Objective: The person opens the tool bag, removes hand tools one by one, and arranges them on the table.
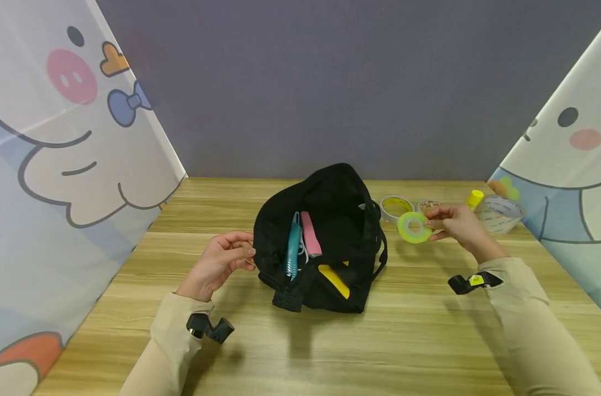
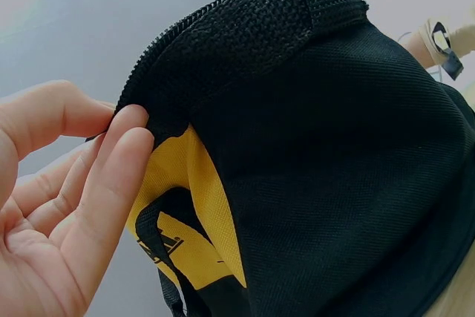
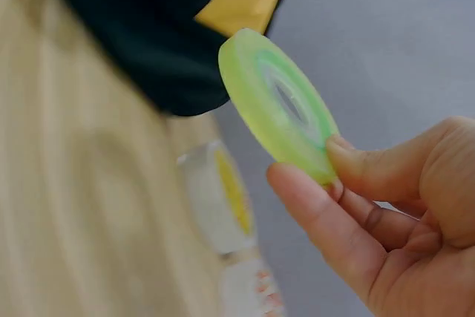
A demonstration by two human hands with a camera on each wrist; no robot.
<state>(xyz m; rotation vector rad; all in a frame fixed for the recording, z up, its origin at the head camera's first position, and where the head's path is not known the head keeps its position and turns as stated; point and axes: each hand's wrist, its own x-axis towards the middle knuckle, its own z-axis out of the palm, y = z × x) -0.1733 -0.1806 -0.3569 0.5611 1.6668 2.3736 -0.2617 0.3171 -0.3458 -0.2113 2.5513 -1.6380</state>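
Note:
A black bag [image 1: 330, 297] with a zip opening stands on the table, its mouth spread open. Inside lie a teal tool [image 1: 293, 247], a pink item [image 1: 310, 234] and a white cord. My left hand [image 1: 221, 264] pinches the zipped rim at the bag's left side; the left wrist view shows thumb and fingers on that edge, beside a yellow panel [image 2: 215, 206]. To the right of the bag, my right hand [image 1: 456, 225] holds a thin yellow-green tape roll [image 1: 414, 227] between thumb and fingers, raised above the table. In the right wrist view the roll [image 3: 274, 105] appears tilted.
Behind the right hand stand a tape roll with a yellow core [image 1: 386, 213], another small roll [image 1: 423, 204], a yellow-capped stick [image 1: 475, 198] and a wide clear tape roll [image 1: 501, 220]. A grey panel [image 1: 330, 88] rises at the table's back, with cartoon-printed sheets at both sides.

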